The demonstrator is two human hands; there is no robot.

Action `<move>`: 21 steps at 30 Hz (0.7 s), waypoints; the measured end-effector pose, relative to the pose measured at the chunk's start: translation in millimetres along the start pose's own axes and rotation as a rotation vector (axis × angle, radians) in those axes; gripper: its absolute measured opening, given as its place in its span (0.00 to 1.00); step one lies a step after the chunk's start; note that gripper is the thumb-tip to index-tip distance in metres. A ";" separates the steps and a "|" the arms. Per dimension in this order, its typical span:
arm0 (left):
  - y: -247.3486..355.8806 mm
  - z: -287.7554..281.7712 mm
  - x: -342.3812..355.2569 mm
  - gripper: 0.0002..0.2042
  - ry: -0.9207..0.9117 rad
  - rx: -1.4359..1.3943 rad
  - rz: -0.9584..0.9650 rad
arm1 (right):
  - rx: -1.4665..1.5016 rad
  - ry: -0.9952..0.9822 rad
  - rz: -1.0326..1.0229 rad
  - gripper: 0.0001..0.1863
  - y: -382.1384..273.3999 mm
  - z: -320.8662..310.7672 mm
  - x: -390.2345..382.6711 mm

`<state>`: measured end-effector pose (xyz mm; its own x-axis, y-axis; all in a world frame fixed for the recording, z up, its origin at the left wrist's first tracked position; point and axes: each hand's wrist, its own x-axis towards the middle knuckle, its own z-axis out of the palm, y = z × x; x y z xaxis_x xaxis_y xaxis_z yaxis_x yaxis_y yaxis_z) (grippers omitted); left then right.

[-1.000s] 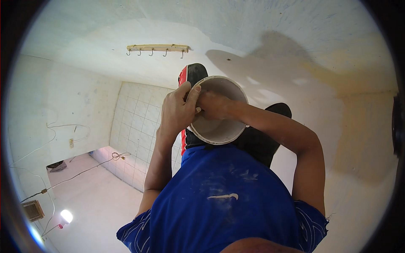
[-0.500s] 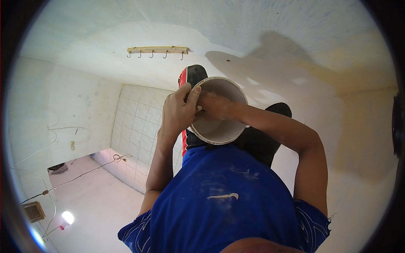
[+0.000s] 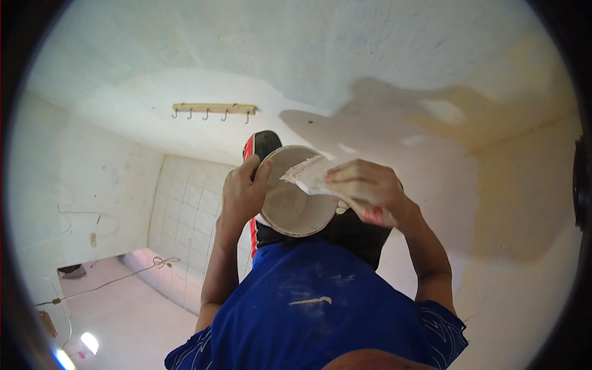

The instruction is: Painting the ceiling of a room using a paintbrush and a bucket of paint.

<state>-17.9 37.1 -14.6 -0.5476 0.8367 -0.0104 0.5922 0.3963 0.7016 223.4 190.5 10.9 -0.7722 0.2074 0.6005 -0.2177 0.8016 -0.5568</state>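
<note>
Above dark trousers [image 3: 364, 239], a pale open bucket [image 3: 293, 213], probably stiff and fairly light, best held by the rim; clamped there on the left side by the left hand [image 3: 243, 190]. With whitish, clumped bristles over the bucket's mouth, a wide brush [image 3: 316, 180], likely soft-tipped, wet and slippery, best held behind the bristles; gripped by the blurred right hand [image 3: 375, 185].

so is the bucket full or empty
Not full: in the bucket, the pale inner wall shows well below the rim. Whether anything covers the bottom, I cannot tell.
</note>
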 end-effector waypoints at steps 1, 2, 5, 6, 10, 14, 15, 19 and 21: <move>0.0 -0.8 1.1 0.20 -0.006 0.002 0.008 | -0.049 -0.012 -0.119 0.11 -5.6 -12.7 1.6; 0.2 -1.5 2.3 0.20 -0.005 -0.003 0.029 | -0.069 -0.006 -0.122 0.11 -12.1 -19.1 2.5; 8.9 -1.0 5.9 0.19 -0.020 0.016 0.030 | -0.306 0.128 -0.223 0.11 -30.0 -37.8 -4.3; 10.7 1.5 6.8 0.19 -0.024 0.005 0.062 | -0.341 0.134 -0.223 0.11 -31.1 -44.0 -7.4; 7.1 6.8 5.7 0.18 0.011 0.011 0.069 | -0.436 0.216 -0.216 0.13 -36.5 -73.0 -10.7; 10.3 7.4 4.1 0.19 0.027 0.015 0.044 | -0.517 0.273 -0.177 0.15 -30.4 -115.7 -16.7; 19.7 1.6 -2.2 0.19 0.046 0.002 0.085 | -0.562 0.326 -0.168 0.15 -51.5 -138.5 -18.2; 5.4 8.0 -5.0 0.20 0.051 0.010 0.070 | -0.717 0.533 -0.098 0.16 -65.0 -194.2 -17.6; 0.5 13.6 -7.8 0.20 0.067 0.017 0.108 | -0.882 0.619 -0.134 0.17 -74.6 -229.4 -12.9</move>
<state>-5.3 36.0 -23.8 -0.5179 0.8480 0.1122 0.6596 0.3123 0.6837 386.5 256.6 176.3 -0.2857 0.1370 0.9485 0.4184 0.9083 -0.0051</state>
